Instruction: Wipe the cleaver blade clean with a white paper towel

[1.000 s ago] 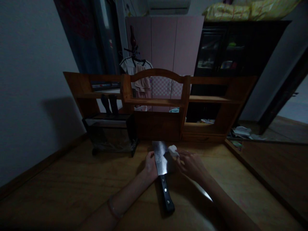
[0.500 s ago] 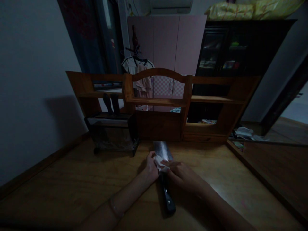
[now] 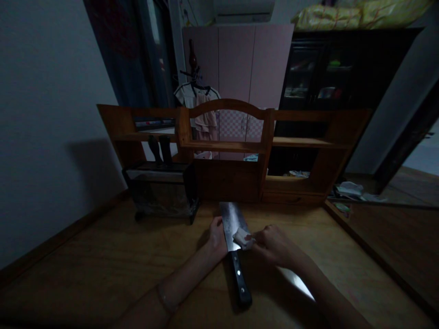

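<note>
A large cleaver [image 3: 231, 225] with a black riveted handle [image 3: 240, 279] lies flat on the wooden table [image 3: 103, 260], blade pointing away from me. My left hand [image 3: 216, 234] rests against the blade's left edge, fingers curled down on it. My right hand [image 3: 274, 244] pinches a small white cloth wad [image 3: 242, 237] and presses it on the blade near the handle.
A wooden desk shelf [image 3: 226, 146] stands along the table's far edge. A dark knife rack [image 3: 161, 185] with two handles sticking up sits to its left. Papers [image 3: 350, 189] lie at the right. A wall runs along the left.
The white cloth in my right hand swept from the blade's right side to its left edge, then back toward the right near the handle. My left hand stayed on the blade.
</note>
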{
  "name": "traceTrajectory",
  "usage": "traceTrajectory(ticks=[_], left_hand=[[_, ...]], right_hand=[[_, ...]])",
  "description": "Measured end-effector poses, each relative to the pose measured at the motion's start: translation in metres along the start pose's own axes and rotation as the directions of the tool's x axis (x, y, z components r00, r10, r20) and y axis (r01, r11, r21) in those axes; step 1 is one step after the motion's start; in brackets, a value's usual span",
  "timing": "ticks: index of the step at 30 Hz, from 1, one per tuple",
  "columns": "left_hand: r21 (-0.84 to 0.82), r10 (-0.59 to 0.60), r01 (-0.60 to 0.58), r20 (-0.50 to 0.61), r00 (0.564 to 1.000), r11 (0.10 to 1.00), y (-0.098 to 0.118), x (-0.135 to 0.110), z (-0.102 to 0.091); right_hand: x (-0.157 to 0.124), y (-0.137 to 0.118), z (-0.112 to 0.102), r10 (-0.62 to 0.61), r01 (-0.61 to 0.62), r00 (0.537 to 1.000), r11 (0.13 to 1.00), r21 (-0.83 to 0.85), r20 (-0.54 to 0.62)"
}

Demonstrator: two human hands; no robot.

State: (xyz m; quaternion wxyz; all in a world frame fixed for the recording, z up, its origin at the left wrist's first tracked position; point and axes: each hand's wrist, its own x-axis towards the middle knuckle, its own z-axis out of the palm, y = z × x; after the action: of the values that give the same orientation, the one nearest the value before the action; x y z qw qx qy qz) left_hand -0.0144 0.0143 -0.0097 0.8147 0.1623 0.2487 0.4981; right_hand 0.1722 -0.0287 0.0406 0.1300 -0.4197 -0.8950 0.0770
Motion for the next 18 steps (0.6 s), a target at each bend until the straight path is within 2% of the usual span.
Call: traceTrajectory(ticks=[5, 8, 11, 13, 16, 18], left_hand=[[-0.042, -0.011, 0.011, 0.007, 1.000, 0.999, 0.000, -0.001, 0.002], [-0.041, 0.011, -0.013, -0.032, 0.999, 0.999, 0.001, -0.003, 0.002], [-0.045, 0.012, -0.015, -0.048, 0.999, 0.999, 0.001, -0.005, 0.002], [-0.080, -0.004, 0.000, -0.048, 0.999, 0.997, 0.002, -0.004, 0.003], [-0.102, -0.012, 0.002, -0.103, 0.995, 0.995, 0.001, -0.002, 0.004], [-0.088, -0.013, 0.002, -0.123, 0.992, 0.996, 0.001, 0.000, 0.004]], right_hand=[[-0.002, 0.010, 0.000, -0.014, 0.012, 1.000, 0.989, -0.151, -0.014], [-0.002, 0.016, 0.000, 0.054, -0.075, 0.993, 0.971, -0.226, -0.101], [0.002, 0.015, 0.001, 0.093, -0.119, 0.962, 0.989, -0.085, -0.257], [0.006, 0.009, 0.004, 0.048, -0.030, 0.953, 0.997, 0.064, -0.300], [0.011, -0.006, 0.016, -0.070, 0.118, 0.973, 0.970, 0.215, -0.219], [0.013, -0.015, 0.024, -0.117, 0.153, 0.982, 0.954, 0.258, -0.149]])
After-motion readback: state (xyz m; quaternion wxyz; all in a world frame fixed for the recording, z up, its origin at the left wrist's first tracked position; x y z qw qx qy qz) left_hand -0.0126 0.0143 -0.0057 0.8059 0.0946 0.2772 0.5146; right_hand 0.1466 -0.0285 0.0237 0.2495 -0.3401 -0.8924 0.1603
